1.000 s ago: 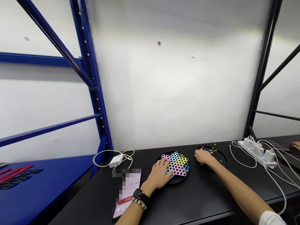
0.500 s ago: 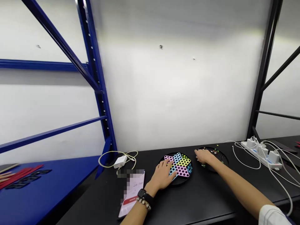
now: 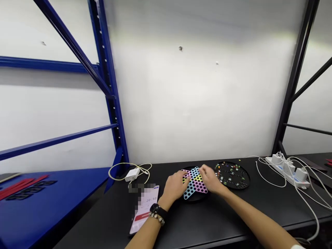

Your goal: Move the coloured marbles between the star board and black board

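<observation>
While the half-curled left hand (image 3: 174,185) and right hand (image 3: 210,183) press opposite edges of the pastel star-shaped perforated board (image 3: 196,186), any grip stays unclear; a careless lift could tip it off its round black tray (image 3: 195,199), or a bump could scatter the coloured marbles (image 3: 228,174) alongside.

1. A head-worn camera looks out from above the near side of the worktop (image 3: 233,214).
2. It faces forward and slightly down, with the wall (image 3: 197,103) filling the upper frame.
3. The worktop crosses the lower frame close by, with the left hand (image 3: 173,188) and right hand (image 3: 211,183) in view.
</observation>
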Tool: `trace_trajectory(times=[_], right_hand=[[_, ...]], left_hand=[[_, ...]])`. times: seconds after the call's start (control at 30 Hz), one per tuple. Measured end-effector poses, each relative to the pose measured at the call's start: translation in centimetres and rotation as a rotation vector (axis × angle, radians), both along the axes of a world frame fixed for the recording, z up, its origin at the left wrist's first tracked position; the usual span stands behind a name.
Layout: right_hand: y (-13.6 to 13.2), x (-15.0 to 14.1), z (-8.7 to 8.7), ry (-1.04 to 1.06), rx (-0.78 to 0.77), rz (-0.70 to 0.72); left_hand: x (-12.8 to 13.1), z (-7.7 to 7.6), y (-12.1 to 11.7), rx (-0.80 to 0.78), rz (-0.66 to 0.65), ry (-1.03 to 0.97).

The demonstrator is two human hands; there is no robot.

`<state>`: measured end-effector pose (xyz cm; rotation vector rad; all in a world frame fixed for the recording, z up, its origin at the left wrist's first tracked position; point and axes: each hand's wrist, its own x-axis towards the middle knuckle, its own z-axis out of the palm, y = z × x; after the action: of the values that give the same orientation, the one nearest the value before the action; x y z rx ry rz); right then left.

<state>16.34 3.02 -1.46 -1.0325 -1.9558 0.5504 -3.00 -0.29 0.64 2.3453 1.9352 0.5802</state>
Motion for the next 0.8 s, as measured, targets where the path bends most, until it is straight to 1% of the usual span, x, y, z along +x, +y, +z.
trace_trajectory(times=[0.07,0.17,0.27,0.4,0.53,0.63,0.73,0.8], right_hand=[[-1.4,-2.1,-0.6,-0.251,0.165,0.059],[-2.5,-3.4,-1.6,-0.599,0.328,0.166],[-2.7,-3.3,-2.2,-0.751,0.417,0.186],[-2.4,-2.9,-2.5,-0.802,0.46,0.171],[-2.3,-2.8,-2.7,-0.766,0.436,0.144],[-2.6,-2.8,-2.6,-0.74,0.382,0.129],[-3.0,-2.9,-2.1,-0.672,0.358,0.163],[-3.4,-3.1,-1.8,-0.605,0.357,0.188]], left_hand=[[-0.5,0.4,0.2,0.068,0.061,-0.054],[-1.0,0.5,0.5,0.097,0.091,-0.075],[-0.9,0.4,0.5,0.085,0.079,-0.065],[-0.2,0.5,0.2,0.073,0.021,-0.062],[0.0,0.5,-0.1,0.058,0.003,-0.036],[0.1,0.3,-0.2,0.0,0.018,0.052],[0.3,0.1,-0.2,-0.056,0.03,0.147],[0.4,0.1,-0.3,-0.066,0.027,0.179]])
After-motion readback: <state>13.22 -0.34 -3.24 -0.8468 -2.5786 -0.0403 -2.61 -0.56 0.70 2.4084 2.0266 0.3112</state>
